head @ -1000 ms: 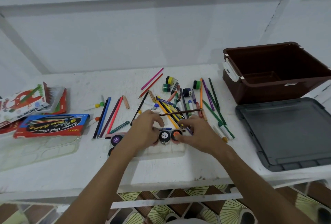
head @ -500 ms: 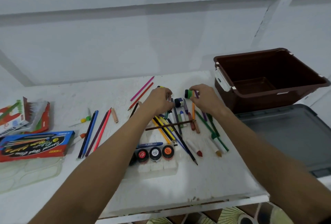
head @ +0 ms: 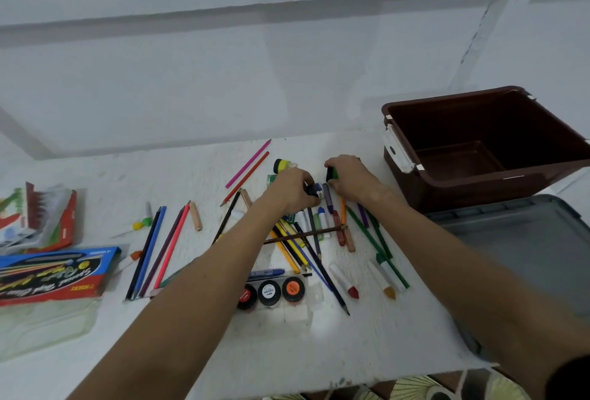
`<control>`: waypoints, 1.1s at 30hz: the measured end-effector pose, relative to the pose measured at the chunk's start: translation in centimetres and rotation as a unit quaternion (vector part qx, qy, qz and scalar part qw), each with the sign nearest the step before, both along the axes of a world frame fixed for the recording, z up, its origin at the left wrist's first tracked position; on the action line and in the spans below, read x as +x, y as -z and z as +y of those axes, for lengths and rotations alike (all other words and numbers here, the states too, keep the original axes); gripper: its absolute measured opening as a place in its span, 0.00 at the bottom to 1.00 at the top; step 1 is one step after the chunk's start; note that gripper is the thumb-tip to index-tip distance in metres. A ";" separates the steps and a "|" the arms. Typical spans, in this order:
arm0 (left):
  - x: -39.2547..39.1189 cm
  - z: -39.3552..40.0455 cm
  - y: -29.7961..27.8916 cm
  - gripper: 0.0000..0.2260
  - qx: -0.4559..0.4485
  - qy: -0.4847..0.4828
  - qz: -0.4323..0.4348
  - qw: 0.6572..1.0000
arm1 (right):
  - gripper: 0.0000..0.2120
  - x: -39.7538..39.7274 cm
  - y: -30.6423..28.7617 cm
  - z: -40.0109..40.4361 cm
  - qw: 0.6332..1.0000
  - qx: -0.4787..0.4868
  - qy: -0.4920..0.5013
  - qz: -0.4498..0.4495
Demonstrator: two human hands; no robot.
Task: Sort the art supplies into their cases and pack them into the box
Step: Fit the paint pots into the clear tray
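Note:
Loose pencils, markers and crayons lie scattered across the white table [head: 319,351]. My left hand [head: 292,190] curls round a small blue paint pot [head: 315,190] at the far side of the pile. My right hand [head: 349,177] grips a green paint pot [head: 331,173] just beside it. A yellow pot [head: 281,164] and another green pot [head: 271,178] lie behind my left hand. Near me, a clear paint tray [head: 300,311] holds a red pot [head: 246,295], a black-lidded pot [head: 268,291] and an orange pot [head: 293,288]. The brown box [head: 479,157] stands open at the right.
The box's grey lid [head: 523,249] lies flat at the right edge. A blue and red pencil case [head: 54,275] and opened pastel cases [head: 38,217] sit at the left, with a clear plastic tray [head: 38,326] in front. Several long pencils [head: 156,249] lie left of my arm.
Both hands went from the paint tray near me to the far side of the pile. The right took the green pot, then the left closed on the blue pot.

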State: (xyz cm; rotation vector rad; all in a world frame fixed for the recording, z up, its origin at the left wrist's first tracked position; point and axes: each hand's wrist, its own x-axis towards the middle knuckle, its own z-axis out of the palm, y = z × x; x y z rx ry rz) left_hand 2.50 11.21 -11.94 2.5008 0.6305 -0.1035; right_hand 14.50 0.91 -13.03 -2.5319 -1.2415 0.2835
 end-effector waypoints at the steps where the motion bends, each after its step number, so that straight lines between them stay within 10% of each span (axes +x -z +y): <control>1: -0.3 -0.1 -0.2 0.14 0.000 -0.006 -0.006 1.000 | 0.21 -0.3 0.0 -0.2 0.999 0.026 0.006 0.019; 17: -20.8 -1.9 -4.6 0.19 -0.003 -0.110 -0.058 0.992 | 0.20 -17.7 -3.1 -5.2 0.953 0.157 -0.099 0.239; 33: -26.0 -3.9 -2.6 0.17 0.024 -0.051 -0.015 0.998 | 0.24 -24.7 -0.3 -6.4 0.976 0.070 -0.121 0.165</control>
